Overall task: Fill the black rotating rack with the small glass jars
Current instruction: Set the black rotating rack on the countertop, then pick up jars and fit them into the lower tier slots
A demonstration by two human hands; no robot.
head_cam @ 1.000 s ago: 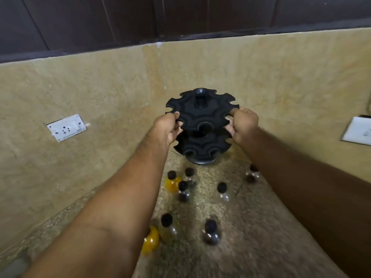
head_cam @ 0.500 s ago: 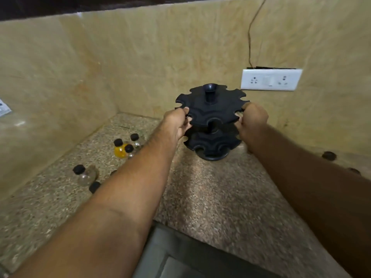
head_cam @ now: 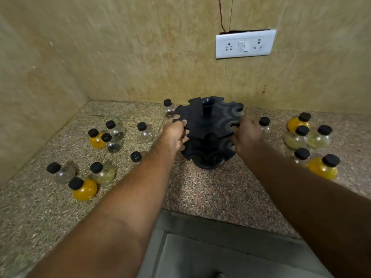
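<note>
The black rotating rack (head_cam: 208, 125), two notched tiers on a round foot, stands on the speckled granite counter (head_cam: 200, 189) near the back wall. All its notches are bare. My left hand (head_cam: 175, 135) grips the left rim of the upper tier, and my right hand (head_cam: 246, 135) grips the right rim. Small round glass jars with black caps lie scattered on both sides. To the left, several are clear and some hold yellow, such as one yellow jar (head_cam: 84, 188). To the right sits another cluster with a yellow jar (head_cam: 323, 167).
A white socket plate (head_cam: 245, 44) is fixed on the back wall above the rack. The side wall closes the counter on the left. The counter's front edge (head_cam: 220, 219) runs below my forearms, with grey floor beyond it.
The rack has come down from mid-air and now stands on the counter, both hands still on its rim. My view has swung right and down, showing jars on both sides.
</note>
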